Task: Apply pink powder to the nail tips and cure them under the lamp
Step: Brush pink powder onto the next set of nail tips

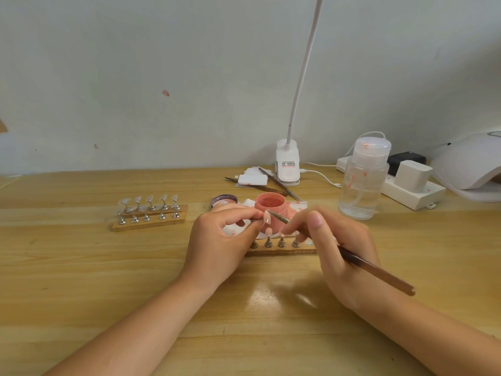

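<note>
My left hand (225,240) pinches a small metal stand bearing a pink nail tip (267,217), held just in front of the open pink powder jar (271,206). My right hand (336,245) grips a brown brush (376,271) whose tip touches that nail tip. Below the hands lies a wooden holder (282,249) with several metal stands, one carrying a pink tip (268,231). The white curing lamp (466,166) sits at the far right edge.
Two wooden holders (151,219) with several clear tips lie at the left. The jar's lid (224,200), a clear pump bottle (362,180), a clip-on desk lamp (288,165), spare brushes (276,185), white pads and a power strip (414,191) stand behind.
</note>
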The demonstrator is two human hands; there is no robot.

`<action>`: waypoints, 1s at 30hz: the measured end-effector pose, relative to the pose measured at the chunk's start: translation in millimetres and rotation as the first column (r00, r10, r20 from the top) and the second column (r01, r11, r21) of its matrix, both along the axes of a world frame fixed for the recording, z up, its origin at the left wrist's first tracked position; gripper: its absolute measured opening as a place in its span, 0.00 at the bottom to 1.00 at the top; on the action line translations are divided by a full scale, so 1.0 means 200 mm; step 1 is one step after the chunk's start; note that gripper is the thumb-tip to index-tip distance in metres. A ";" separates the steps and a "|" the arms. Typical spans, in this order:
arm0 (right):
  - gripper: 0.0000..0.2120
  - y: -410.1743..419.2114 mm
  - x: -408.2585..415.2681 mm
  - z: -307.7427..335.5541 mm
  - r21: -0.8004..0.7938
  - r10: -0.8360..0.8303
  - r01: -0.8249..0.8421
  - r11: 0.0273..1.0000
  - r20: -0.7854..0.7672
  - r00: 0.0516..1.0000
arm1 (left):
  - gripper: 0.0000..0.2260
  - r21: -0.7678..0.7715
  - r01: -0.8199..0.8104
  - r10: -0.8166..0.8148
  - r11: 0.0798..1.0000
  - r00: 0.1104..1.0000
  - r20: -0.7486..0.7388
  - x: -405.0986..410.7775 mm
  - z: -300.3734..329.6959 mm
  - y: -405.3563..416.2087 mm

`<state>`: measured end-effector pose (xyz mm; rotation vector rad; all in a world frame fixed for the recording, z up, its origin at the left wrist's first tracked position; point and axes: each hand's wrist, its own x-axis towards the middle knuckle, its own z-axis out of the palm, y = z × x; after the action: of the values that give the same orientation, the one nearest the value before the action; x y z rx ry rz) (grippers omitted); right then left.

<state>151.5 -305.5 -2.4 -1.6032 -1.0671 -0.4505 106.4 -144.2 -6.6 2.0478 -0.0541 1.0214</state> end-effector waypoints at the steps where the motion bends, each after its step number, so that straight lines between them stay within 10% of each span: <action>1: 0.20 0.00 0.00 0.00 -0.019 -0.015 0.015 1.000 0.001 1.000 | 0.13 0.000 0.000 0.000 1.000 1.000 -0.002 0.00 0.00 0.00; 30: 0.17 -0.01 0.01 -0.01 0.102 -0.010 0.016 0.995 -0.063 0.998 | 0.15 -0.029 0.044 -0.043 0.999 0.999 0.013 -0.03 0.02 -0.01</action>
<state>154.4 -306.5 -3.8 -1.5246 -0.9720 -0.4536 101.0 -146.6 -3.3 2.0055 -0.0892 1.0021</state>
